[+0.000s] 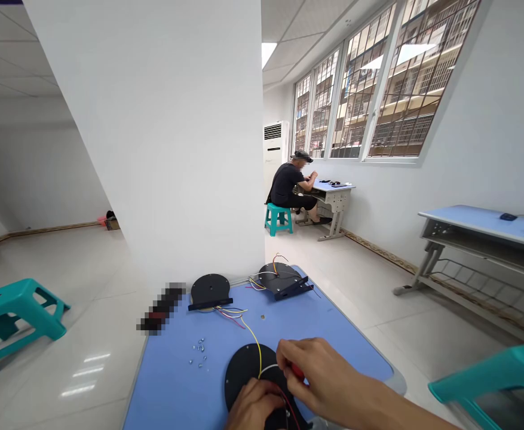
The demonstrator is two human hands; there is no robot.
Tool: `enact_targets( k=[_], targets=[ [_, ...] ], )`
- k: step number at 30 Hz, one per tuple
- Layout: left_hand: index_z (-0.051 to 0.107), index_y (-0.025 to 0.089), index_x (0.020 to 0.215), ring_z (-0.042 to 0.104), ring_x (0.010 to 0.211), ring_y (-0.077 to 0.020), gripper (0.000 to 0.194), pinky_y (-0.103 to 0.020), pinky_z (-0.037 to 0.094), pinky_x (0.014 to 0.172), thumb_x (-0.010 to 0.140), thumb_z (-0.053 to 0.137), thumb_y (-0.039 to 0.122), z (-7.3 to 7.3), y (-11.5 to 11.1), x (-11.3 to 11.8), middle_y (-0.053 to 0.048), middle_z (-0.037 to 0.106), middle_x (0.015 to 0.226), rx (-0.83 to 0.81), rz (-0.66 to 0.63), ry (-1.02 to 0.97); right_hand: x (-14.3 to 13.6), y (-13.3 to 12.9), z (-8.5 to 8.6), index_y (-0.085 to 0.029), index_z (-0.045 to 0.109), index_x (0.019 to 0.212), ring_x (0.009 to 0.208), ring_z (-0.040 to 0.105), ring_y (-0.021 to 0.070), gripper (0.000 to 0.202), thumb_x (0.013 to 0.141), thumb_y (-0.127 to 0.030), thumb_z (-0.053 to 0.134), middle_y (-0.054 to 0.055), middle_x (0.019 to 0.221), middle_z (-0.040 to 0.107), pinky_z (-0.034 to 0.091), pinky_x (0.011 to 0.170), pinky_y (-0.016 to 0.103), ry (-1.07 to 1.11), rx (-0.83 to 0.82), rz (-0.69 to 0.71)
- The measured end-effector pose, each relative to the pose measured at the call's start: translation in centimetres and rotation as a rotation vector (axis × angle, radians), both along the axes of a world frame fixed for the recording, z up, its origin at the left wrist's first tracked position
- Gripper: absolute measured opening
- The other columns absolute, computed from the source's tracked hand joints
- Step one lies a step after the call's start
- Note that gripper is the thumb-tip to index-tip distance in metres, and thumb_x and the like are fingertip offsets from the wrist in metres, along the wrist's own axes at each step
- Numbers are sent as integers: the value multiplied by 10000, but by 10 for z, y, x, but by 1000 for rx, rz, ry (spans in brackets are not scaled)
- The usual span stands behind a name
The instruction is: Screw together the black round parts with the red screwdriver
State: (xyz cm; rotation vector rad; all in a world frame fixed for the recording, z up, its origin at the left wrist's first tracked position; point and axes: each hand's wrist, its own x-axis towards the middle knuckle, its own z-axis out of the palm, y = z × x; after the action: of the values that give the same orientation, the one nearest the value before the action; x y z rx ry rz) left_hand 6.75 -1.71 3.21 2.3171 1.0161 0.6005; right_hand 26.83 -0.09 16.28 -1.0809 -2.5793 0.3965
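A black round plate [244, 367] with wires lies at the near edge of the blue desk. My left hand [257, 403] presses on it with bent fingers, gripping it near its centre. Above its right side, my right hand [318, 370] is closed around a screwdriver's red handle [296, 371]; the tip is hidden. A yellow wire [258, 343] arcs up from the plate, and red and white wires run between my hands. Several small screws [200, 346] lie loose to the left.
Farther back on the desk [176, 376] are two more black round plates, one at left [210, 289] and one at right [279, 278], both with wires. A blurred dark object [161, 310] is at the left edge. Green stools [20, 310] flank the desk. A person [286, 182] sits at another desk.
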Motion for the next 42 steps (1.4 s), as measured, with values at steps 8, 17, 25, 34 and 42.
enact_targets(
  k=[8, 17, 25, 34, 42],
  targets=[
    [607, 305, 1252, 588, 1005, -218, 476, -307, 490, 882, 875, 553, 591, -32, 4, -5, -49, 664, 1171, 170, 0, 81, 2, 0, 4, -213, 538, 864, 597, 529, 142, 182, 799, -83, 429, -12, 728, 629, 371, 596, 247, 22, -20, -12],
    [629, 332, 1230, 580, 998, -222, 469, -318, 497, 865, 875, 525, 620, -32, 3, -4, -50, 657, 1175, 193, 19, 95, -1, 0, -6, -214, 505, 863, 601, 573, 154, 171, 804, -76, 422, 4, 744, 653, 370, 589, 253, 35, 15, -36],
    [646, 334, 1197, 585, 944, -211, 468, -304, 495, 841, 870, 512, 640, -30, 0, -3, -38, 670, 1127, 220, 57, 88, -5, -1, -11, -217, 468, 909, 571, 605, 158, 172, 830, -75, 414, -7, 730, 671, 349, 563, 258, -21, 145, 53],
    [656, 397, 1175, 590, 883, -195, 465, -287, 482, 792, 809, 577, 672, -32, 2, 0, 0, 681, 1066, 198, 88, 85, -2, 1, 14, -203, 499, 776, 499, 567, 154, 144, 901, -248, 555, -2, 643, 653, 322, 539, 297, -405, 326, 213],
    [652, 391, 1178, 595, 902, -196, 428, -275, 477, 804, 819, 610, 623, -30, 6, -1, 1, 687, 1088, 161, 36, 99, -8, 8, 32, -169, 602, 803, 538, 528, 189, 213, 893, -347, 526, 52, 615, 662, 340, 612, 345, -539, 314, 194]
  ],
)
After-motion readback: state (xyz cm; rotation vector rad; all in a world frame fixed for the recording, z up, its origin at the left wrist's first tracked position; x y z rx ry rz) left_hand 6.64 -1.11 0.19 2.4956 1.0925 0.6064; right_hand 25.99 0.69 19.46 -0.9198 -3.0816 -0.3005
